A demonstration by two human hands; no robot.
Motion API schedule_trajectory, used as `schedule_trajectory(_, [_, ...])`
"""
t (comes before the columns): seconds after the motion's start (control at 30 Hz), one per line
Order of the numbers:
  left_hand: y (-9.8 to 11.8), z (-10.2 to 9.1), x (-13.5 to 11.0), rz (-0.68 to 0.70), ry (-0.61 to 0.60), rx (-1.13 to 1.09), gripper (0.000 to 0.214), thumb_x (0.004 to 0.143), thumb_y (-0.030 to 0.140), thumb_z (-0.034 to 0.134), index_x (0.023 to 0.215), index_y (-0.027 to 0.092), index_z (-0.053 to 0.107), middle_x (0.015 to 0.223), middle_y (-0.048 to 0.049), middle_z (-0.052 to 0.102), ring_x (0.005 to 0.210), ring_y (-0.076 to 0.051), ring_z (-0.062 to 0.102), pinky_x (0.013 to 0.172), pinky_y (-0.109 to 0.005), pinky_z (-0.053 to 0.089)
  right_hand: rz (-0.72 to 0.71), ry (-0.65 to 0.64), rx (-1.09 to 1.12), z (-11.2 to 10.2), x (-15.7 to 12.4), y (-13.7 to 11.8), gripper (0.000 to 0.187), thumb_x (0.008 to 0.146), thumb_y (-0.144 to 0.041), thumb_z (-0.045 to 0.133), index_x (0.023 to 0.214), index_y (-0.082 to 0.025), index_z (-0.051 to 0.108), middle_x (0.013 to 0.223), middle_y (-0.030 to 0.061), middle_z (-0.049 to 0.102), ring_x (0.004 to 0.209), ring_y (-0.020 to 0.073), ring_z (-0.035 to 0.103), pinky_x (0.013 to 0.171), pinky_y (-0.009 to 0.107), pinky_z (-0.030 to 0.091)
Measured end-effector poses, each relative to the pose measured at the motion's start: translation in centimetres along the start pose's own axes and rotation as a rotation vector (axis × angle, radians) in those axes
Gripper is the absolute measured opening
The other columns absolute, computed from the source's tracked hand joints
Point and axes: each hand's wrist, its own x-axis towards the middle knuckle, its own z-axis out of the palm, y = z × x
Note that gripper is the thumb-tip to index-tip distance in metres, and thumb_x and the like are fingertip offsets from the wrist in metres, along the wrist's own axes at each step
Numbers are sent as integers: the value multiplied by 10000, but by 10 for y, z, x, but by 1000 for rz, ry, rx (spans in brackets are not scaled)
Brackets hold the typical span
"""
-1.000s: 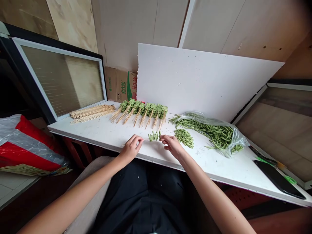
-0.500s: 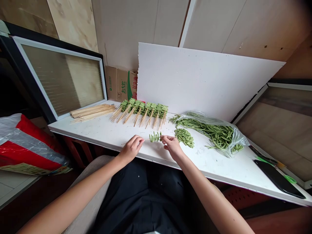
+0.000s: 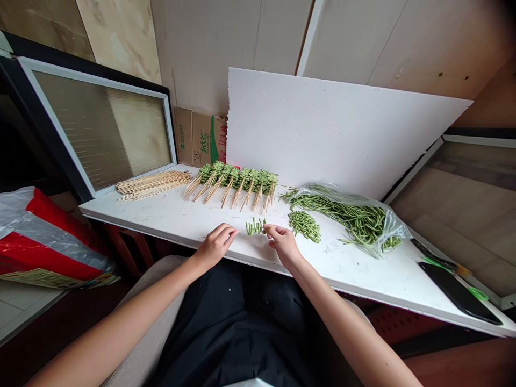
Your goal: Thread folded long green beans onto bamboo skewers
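My left hand (image 3: 216, 244) pinches a thin wooden skewer (image 3: 241, 230) close to the table's front edge. Several short pieces of green bean (image 3: 253, 227) are threaded side by side on it. At the skewer's right end, my right hand (image 3: 282, 242) is closed on a green bean piece, its fingertips partly hiding it. Just right of that hand lies a small pile of cut bean pieces (image 3: 305, 226). Behind, finished bean skewers (image 3: 242, 180) are stacked in a row, their bare sticks pointing forward.
Loose bamboo skewers (image 3: 153, 184) lie at the left of the white table (image 3: 181, 217). Long whole beans (image 3: 346, 212) spill from a clear plastic bag (image 3: 387, 228) on the right. A black phone (image 3: 459, 291) and scissors (image 3: 435, 255) are at the far right. A cardboard box (image 3: 199, 137) stands behind.
Both hands stay nearly in place, still gripping the skewer and the bean piece. The right fingertips have shifted very slightly left. The whole view has moved a little.
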Motion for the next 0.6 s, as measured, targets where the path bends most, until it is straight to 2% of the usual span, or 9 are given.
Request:
schedule_trajectory(0.13, [2,-1,1,-3,-6,-15,167,1078,212,494,1124,196,653,997,-99,683,948,-215,695,854,-356,577,-7,-8,-1,3,-4,-3,405,686,-577,857,691,-194,725,664,-13,552,556,89,303,536,286,258])
schedule_trajectory(0.3, [2,-3,6,-12,17,-10,156,1076,225,505,1148,202,641,1017,-97,680,963,-212,690,847,-342,587,-42,4,-28,5,-6,-14,404,715,-580,839,669,-201,705,735,14,633,561,96,345,540,299,289])
schedule_trajectory(0.47, [-3,-4,5,-34,60,10,140,1074,221,508,1137,203,633,1001,-81,672,919,-191,682,811,-313,585,22,-1,50,-1,-5,-21,386,740,-567,808,856,-200,780,925,77,723,724,160,503,524,266,329])
schedule_trajectory(0.6, [-3,-7,5,-43,60,24,157,1076,238,504,1122,205,651,987,-80,683,903,-192,688,824,-325,586,57,-17,42,-6,-4,-24,370,742,-530,780,922,-207,791,976,80,731,777,172,541,539,256,337])
